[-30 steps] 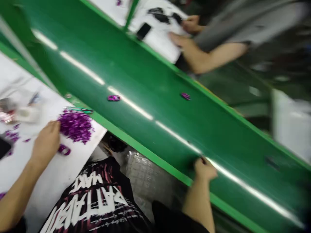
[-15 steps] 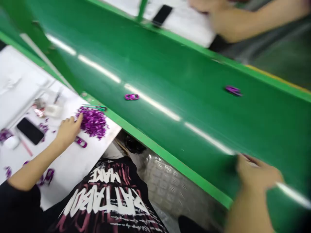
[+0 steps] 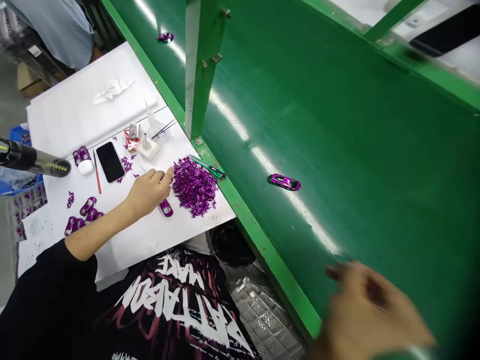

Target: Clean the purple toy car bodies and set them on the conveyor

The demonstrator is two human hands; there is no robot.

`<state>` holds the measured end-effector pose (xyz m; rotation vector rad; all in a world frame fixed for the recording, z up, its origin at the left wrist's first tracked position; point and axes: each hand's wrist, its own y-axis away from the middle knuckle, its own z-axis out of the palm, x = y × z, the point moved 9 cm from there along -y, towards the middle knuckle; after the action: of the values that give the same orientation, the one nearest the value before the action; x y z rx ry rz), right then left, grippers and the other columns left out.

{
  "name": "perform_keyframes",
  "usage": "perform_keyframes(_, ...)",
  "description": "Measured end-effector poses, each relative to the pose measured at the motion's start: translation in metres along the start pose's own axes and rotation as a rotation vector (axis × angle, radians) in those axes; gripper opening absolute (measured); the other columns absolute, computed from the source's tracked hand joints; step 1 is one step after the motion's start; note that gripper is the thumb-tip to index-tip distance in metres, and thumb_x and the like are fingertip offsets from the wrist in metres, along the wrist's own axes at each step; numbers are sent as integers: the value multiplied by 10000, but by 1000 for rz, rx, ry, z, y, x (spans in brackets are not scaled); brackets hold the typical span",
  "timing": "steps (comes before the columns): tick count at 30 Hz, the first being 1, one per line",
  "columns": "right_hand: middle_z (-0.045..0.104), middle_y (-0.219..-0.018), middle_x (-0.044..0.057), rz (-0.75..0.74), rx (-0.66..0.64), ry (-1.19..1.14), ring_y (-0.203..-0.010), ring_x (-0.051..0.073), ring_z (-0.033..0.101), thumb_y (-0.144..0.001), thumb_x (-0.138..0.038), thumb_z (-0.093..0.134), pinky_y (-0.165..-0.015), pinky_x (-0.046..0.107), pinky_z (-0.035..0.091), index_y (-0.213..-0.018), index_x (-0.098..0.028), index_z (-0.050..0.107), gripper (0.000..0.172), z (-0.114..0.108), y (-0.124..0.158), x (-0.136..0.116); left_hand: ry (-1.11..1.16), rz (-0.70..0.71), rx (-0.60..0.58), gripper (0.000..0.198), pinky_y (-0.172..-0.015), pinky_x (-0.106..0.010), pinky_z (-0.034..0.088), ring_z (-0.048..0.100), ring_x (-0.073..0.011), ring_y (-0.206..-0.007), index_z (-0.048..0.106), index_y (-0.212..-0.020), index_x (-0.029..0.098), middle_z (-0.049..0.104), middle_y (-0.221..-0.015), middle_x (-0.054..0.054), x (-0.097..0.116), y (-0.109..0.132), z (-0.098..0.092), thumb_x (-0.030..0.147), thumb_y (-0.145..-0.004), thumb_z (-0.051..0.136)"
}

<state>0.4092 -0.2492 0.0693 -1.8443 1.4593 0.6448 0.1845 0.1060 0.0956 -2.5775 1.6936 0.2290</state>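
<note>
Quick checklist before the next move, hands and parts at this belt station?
1. Left hand at the purple parts pile: ok, fingertips at the pile's edge.
2. Magenta toy car near the left hand: ok, resting on the white sheet.
3. Right hand, grip: cannot tell, motion-blurred over the green conveyor belt.
4. Purple toy car on the belt: ok, upright, apart from the right hand.
5. Green-handled tool: ok, apart from the left hand.

The left hand [image 3: 149,192] reaches forward palm down from a black sleeve [image 3: 45,280], its fingers [image 3: 162,175] loosely curled and its forearm [image 3: 99,232] stretched out low. The right hand [image 3: 369,312] sits at the lower edge of view, too motion-blurred to read its grip.
</note>
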Motion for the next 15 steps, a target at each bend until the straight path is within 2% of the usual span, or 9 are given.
perform_keyframes(2,739,-742,93,-162,-139,-80,-633,246,710,-964,-634,667,-628,391,594,-930,-184,792,468,54,24,-40,65,-45,108,405,-783,-364,601,728,-266,-926,643,-1411,84,792,-1022,-140,-2,21,-8,254,-1065,517)
perform_keyframes(5,791,-884,74,-395,-328,-167,-745,204,735,-1002,-534,632,-747,352,619,-928,-229,811,362,136,60,-104,198,-212,221,362,-842,-366,612,740,-251,-974,663,-1381,156,801,-1124,-125,-10,64,-10,308,-1075,542)
perform_keyframes(8,786,-950,87,-536,-403,-206,-867,222,735,-1022,-483,615,-854,383,619,-958,-252,822,316,190,76,-145,301,-442,278,312,-918,-386,612,746,-250,-1014,691,-1321,191,803,-1162,-115,-23,110,5,301,-1063,553)
perform_keyframes(11,781,-1005,100,-590,-431,-187,-955,253,725,-1011,-484,631,-944,436,607,-1020,-254,819,298,212,68,-153,318,-630,272,270,-955,-420,597,746,-267,-1055,723,-1233,196,813,-1151,-110,-37,142,31,281,-1050,543)
perform_keyframes(13,775,-1088,115,-569,-409,-132,-1038,275,715,-999,-504,641,-1021,480,579,-1091,-243,806,322,207,46,-138,310,-698,245,262,-950,-436,577,744,-286,-1086,734,-1202,191,819,-1152,-112,-45,151,47,277,-1046,541)
perform_keyframes(15,748,-1177,160,-502,-346,-42,-1154,323,685,-998,-492,608,-1100,558,518,-1133,-209,784,360,188,9,-109,314,-726,226,264,-940,-448,554,741,-304,-1111,741,-1195,178,821,-1166,-119,-51,153,59,272,-1047,543)
